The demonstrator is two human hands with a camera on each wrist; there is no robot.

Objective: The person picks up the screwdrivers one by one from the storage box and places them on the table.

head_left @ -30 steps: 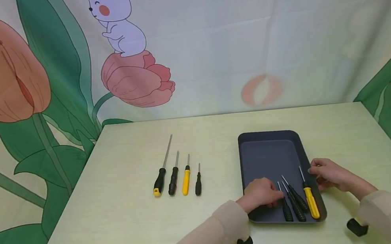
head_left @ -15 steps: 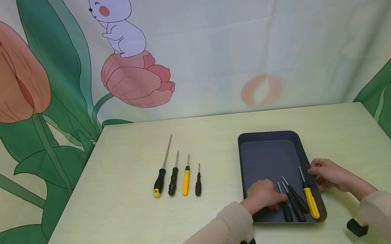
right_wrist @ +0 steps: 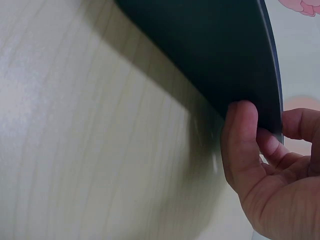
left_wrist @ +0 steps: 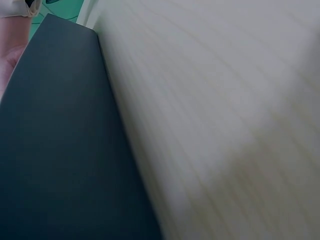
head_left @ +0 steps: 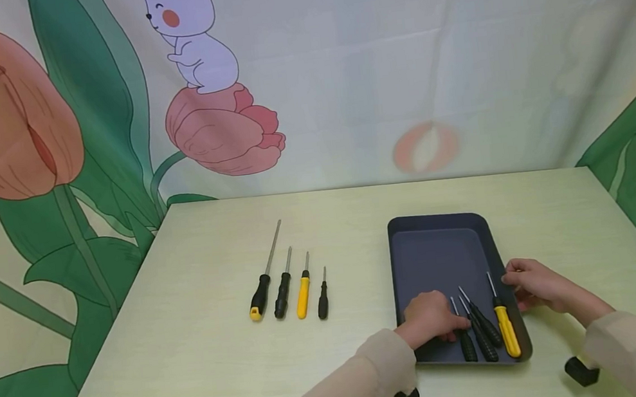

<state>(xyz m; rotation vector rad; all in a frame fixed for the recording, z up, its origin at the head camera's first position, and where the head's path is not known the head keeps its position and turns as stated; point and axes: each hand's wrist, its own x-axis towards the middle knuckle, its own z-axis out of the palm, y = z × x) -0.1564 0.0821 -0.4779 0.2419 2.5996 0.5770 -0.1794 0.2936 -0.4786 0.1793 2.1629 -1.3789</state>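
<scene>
Dark grey tray [head_left: 438, 263] sits toward the right edge of the table [head_left: 196, 366]. With our right hand [head_left: 539, 282] we pinch its right edge. Four screwdrivers [head_left: 506, 331] lie by its near right corner; beside them, we cannot tell whether our left hand [head_left: 430, 316] grips anything.

A pale wood-grained worktop [head_left: 167, 369] stands before a white fabric backdrop [head_left: 336, 93] printed with large orange-pink tulips [head_left: 1, 115] and broad green leaves [head_left: 89, 74].
</scene>
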